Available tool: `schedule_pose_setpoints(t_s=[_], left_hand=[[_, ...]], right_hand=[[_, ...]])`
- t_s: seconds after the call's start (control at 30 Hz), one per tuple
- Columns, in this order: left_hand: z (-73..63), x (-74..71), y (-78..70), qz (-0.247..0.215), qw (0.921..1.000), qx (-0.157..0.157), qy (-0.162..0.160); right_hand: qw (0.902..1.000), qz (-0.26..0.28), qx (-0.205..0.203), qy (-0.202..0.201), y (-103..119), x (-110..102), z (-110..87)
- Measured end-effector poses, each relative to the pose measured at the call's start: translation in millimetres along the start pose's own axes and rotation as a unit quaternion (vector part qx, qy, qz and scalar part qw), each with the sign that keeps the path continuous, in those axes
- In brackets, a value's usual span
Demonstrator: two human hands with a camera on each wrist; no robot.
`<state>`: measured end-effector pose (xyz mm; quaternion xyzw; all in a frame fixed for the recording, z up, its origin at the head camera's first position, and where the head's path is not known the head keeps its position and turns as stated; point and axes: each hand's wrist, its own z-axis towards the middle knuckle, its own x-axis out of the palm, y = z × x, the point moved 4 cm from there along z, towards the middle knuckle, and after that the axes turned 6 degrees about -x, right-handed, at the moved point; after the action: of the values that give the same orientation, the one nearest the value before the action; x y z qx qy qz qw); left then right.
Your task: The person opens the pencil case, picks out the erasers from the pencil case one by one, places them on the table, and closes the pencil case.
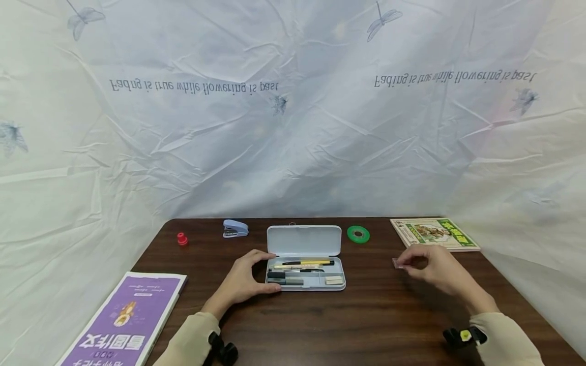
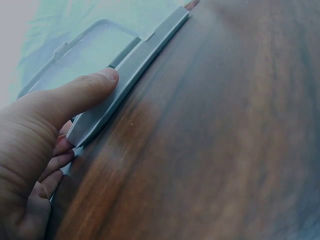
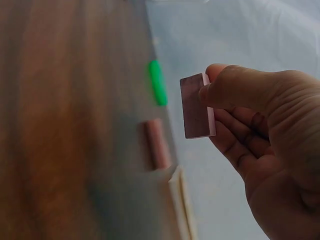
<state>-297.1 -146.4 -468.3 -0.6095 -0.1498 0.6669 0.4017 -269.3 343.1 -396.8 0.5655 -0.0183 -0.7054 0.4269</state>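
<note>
A light blue-grey pencil case [image 1: 304,241] lies with its lid raised in the middle of the table. My left hand [image 1: 244,277] grips its left end; in the left wrist view the thumb [image 2: 95,86] presses the front wall, fingers behind the end. Inside are several pens, among them a yellow-and-black one [image 1: 316,262], and a whitish eraser [image 1: 333,280] in the front right compartment. Off to the right, my right hand [image 1: 430,265] pinches a pink eraser [image 3: 195,112] between thumb and fingers, held above the table.
Behind stand a red knob-like piece [image 1: 182,239], a blue stapler [image 1: 235,229] and a green tape roll [image 1: 358,234]. A purple book [image 1: 125,315] lies front left, a green-and-cream book [image 1: 432,234] back right. A blurred pinkish block [image 3: 158,144] shows near that book.
</note>
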Motion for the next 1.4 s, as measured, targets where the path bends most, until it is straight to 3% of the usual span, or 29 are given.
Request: schedule_pose_setpoints(t_s=[0.4,0.6,1.17,1.4], left_hand=[[-0.4,-0.3,-1.1,-0.003,1.0000,-0.004,0.003],[-0.2,-0.5,-1.7,-0.004,1.0000,-0.004,0.002],[-0.2,-0.4,-1.4,-0.004,1.0000,-0.003,0.004],[-0.7,-0.5,-0.9,-0.005,1.0000,-0.003,0.004]], right_hand=[[0.9979,-0.054,0.009,0.034,-20,17,-8.8],[0.9981,-0.037,-0.024,0.042,-16,21,-8.7],[0.9960,-0.018,-0.005,0.088,-14,23,-9.3],[0.9983,-0.013,0.008,0.057,-9,13,-3.2]])
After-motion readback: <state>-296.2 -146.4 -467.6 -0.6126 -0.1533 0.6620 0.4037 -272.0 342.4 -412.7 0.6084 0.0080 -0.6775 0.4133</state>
